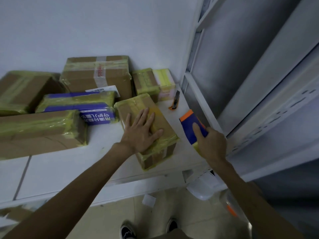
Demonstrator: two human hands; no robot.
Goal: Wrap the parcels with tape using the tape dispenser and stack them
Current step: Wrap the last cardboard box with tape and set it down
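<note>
A brown cardboard parcel bound in yellowish tape lies on the white table. My left hand presses flat on its top, fingers spread. To its right my right hand grips a blue and orange tape dispenser, index finger laid along its blue side; it hangs just off the parcel's right edge. Several other taped parcels stand at the back and left: a large brown box, a blue-printed one, a long flat one.
An orange and black utility knife lies beside a pale yellow and pink box at the back right. A white metal shelf frame rises close on the right. Below the table edge are tiled floor, my shoes and a white plastic bag.
</note>
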